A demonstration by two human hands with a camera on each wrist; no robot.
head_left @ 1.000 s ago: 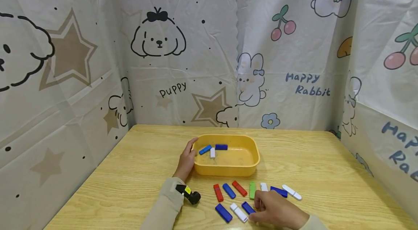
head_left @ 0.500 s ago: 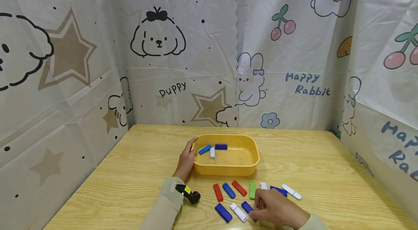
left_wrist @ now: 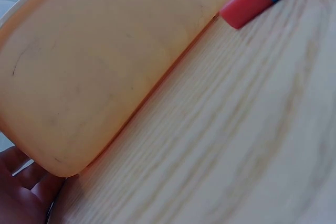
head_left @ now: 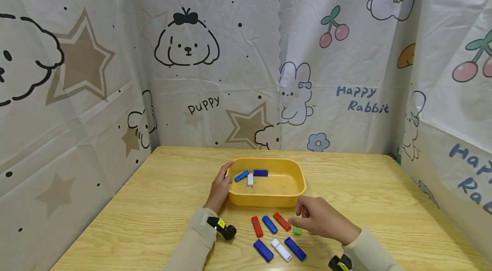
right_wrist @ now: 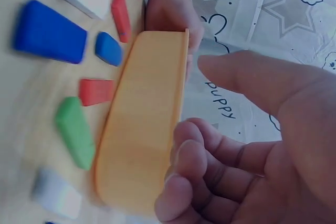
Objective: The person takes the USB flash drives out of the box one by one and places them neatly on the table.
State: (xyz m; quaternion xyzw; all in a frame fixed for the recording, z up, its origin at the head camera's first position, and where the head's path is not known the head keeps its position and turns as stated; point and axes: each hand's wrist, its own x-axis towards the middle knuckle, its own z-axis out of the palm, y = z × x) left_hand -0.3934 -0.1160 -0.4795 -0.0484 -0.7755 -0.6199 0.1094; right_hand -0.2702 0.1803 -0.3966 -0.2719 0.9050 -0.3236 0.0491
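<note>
My left hand (head_left: 220,187) grips the left end of a yellow plastic bin (head_left: 265,201), its fingers round the corner in the left wrist view. In the bin lie a light blue USB stick (head_left: 241,176), a white one (head_left: 250,180) and a dark blue one (head_left: 260,173). My right hand (head_left: 320,218) hovers by the bin's near right corner, over a green USB stick (head_left: 297,231) that it partly covers. In the right wrist view, thumb and loosely bent fingers stand apart with nothing between them. A blurred white stick (right_wrist: 58,195) shows below the green one.
Left of the green stick lie two red sticks (head_left: 257,226) and a blue one (head_left: 270,224). Nearer me are a dark blue stick (head_left: 263,250), a white one (head_left: 281,250) and another dark blue one (head_left: 295,248). Patterned cloth (head_left: 215,70) encloses the wooden table (head_left: 153,219).
My right hand has moved away from me and slightly left, uncovering the near dark blue stick and now hiding the sticks at the right in the head view. The left hand and bin have stayed put.
</note>
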